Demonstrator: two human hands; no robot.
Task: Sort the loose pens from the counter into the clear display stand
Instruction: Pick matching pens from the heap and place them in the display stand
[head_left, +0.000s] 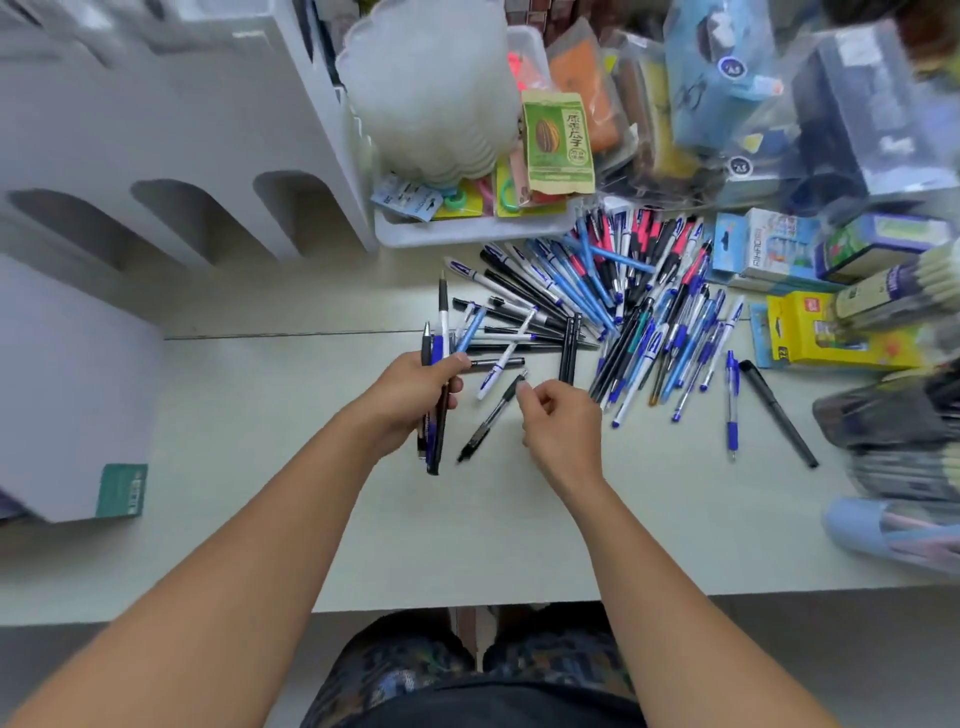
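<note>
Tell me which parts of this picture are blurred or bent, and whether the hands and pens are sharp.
Head view: wide-angle bending curves the counter edge; the packaged goods at top right and the right margin are smeared; the left hand, right hand and pen pile in the middle are fairly sharp; lighting is soft, without strong glare.

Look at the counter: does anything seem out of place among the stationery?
Yes: a green snack packet, printed with a seed, leans in the white tray among stationery; it is food, not stationery.
</note>
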